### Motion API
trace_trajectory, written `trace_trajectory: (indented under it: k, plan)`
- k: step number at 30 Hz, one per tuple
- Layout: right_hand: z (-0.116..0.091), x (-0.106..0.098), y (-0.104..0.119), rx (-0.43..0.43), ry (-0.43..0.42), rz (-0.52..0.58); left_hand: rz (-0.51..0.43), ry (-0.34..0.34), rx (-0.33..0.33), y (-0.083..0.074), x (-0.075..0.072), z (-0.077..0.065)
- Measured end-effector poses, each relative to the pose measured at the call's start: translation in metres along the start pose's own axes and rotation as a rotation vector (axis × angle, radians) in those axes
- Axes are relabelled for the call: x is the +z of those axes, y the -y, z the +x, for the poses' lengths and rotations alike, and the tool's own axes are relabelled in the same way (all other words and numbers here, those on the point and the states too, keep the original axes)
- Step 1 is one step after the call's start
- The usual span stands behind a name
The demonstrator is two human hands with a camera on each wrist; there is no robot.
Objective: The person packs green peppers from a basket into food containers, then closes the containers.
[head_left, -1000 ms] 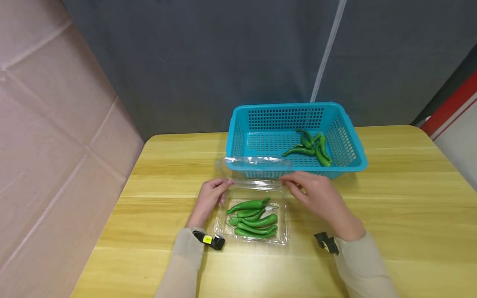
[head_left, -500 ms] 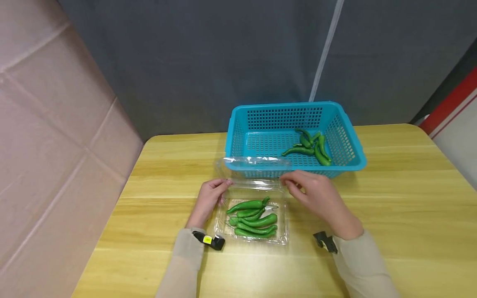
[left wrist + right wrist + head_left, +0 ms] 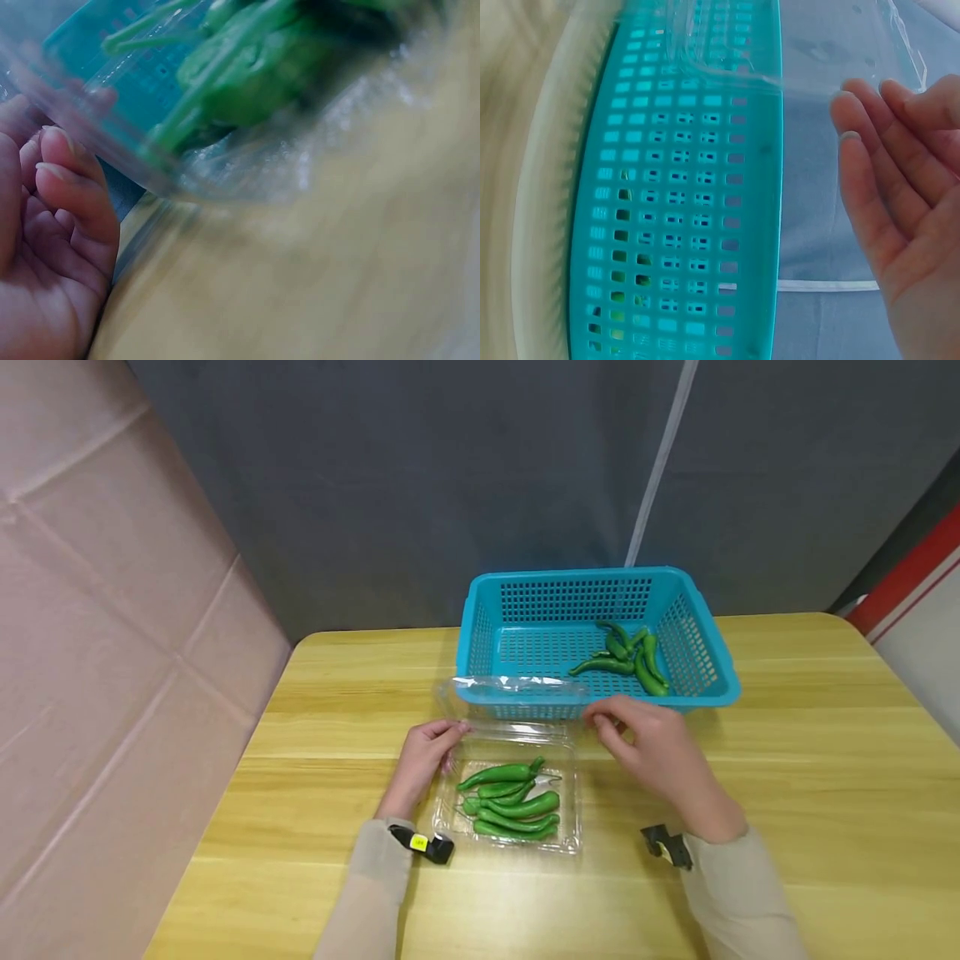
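Note:
A clear plastic clamshell container (image 3: pixel 504 845) sits on the table with its lid (image 3: pixel 525 683) raised and several green chili peppers (image 3: pixel 517 802) lying in its base. My left hand (image 3: pixel 423 756) pinches the container's left edge near the hinge; in the left wrist view its lower fingers (image 3: pixel 75 180) are bent beside the clear wall. My right hand (image 3: pixel 652 743) is at the lid's right side, with fingertips right at the edge. In the right wrist view, the right fingers (image 3: pixel 889 165) are loosely bent beside the lid's corner, holding nothing visible.
Just behind the container stands a blue plastic basket (image 3: pixel 708 697), with the lid overlapping its front rim in the head view. More green chili peppers (image 3: pixel 622 660) lie in its right half. The wooden table (image 3: pixel 337 693) backs onto a grey curtain (image 3: pixel 420 485).
My right hand has moved a little to the right, away from the hinge area. The left hand, container and peppers have stayed put.

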State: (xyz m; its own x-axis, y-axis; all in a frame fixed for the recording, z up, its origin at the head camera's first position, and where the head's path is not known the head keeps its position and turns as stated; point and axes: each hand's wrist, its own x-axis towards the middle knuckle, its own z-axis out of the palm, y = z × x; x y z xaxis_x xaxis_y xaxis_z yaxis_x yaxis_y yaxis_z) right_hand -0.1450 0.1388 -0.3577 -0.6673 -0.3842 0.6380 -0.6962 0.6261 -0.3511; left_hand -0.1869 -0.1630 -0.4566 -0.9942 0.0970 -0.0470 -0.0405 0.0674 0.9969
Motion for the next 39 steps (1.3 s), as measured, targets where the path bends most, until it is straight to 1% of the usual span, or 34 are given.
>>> trace_trajectory:
  k: [4,11,17,20,27,32,35,37,39]
  plan:
    - [0.0,-0.003,-0.002,0.009,-0.03,-0.009,0.005,0.0,-0.005,0.0,0.0,0.0]
    - [0.001,-0.006,-0.001,0.05,-0.089,-0.023,0.008,-0.005,0.007,0.0,0.0,0.0]
    - [0.001,-0.008,-0.003,0.057,-0.142,-0.035,0.016,-0.012,0.009,-0.001,0.001,-0.001]
    - [0.001,-0.008,-0.004,0.064,-0.153,-0.043,0.006,-0.001,0.001,-0.003,0.001,-0.001]
    - [0.0,-0.012,-0.009,0.091,-0.159,-0.052,0.008,0.02,-0.013,-0.025,0.004,-0.011]
    - [-0.002,-0.016,-0.011,0.138,-0.179,-0.043,0.006,0.022,-0.013,-0.026,0.004,-0.012]
    - [-0.003,-0.019,-0.013,0.18,-0.179,-0.046,0.01,0.023,-0.013,-0.026,0.004,-0.012]
    - [-0.004,-0.021,-0.015,0.221,-0.164,-0.049,0.016,0.024,-0.014,-0.025,0.004,-0.012]
    - [-0.005,-0.024,-0.016,0.277,-0.124,-0.038,0.02,0.024,-0.016,-0.025,0.003,-0.011]
